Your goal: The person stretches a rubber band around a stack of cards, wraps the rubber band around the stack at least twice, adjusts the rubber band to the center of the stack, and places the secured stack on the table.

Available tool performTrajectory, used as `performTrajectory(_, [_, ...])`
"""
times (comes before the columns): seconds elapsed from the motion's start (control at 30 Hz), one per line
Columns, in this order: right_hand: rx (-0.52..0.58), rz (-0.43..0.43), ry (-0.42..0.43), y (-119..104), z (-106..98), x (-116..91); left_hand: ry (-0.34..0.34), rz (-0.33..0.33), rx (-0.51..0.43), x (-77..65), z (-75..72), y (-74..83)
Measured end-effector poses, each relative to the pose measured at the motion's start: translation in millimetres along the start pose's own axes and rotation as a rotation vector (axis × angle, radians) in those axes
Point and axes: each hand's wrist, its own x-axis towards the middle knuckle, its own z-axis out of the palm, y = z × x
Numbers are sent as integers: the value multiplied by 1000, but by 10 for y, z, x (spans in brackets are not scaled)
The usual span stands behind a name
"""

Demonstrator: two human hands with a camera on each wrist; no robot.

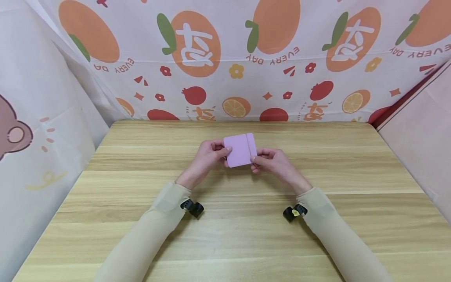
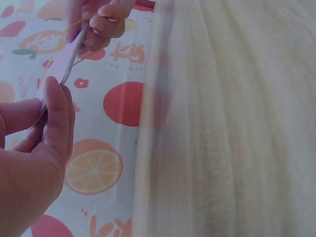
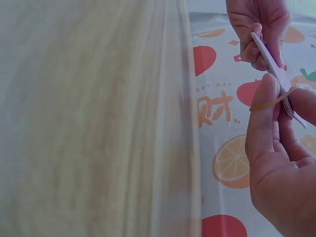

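Note:
A thin square stack of lilac cards [image 1: 239,150] is held up over the far half of the table, its layered edge showing in the left wrist view. A thin tan rubber band [image 1: 248,144] runs across the stack near its right side. My left hand [image 1: 210,153] pinches the stack's left edge, thumb on the front face and fingers behind. At the lower right corner my right hand [image 1: 270,159] pinches the band against the stack. The band [image 3: 266,105] stretches out over a right finger in the right wrist view.
Beneath the hands lies a wood-grain table [image 1: 225,227]. A fruit-print curtain [image 1: 225,78] hangs along its far edge, with pale cloth walls [image 1: 53,98] at both sides. Small black cameras [image 1: 196,210] are strapped to both wrists over beige sleeves [image 1: 148,231].

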Motion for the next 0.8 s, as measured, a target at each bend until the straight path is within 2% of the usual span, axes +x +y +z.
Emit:
performTrajectory(0.27, [43,34,-74,39,-14,14,46,-3,-13,2,-43,50])
performTrajectory(0.53, [-130,36,-225,88,-48,-12,70,11,-51,-8,-46,95])
performTrajectory(0.8, [-225,36,-239,99,-45,-28,128,19,-169,-7,-51,138])
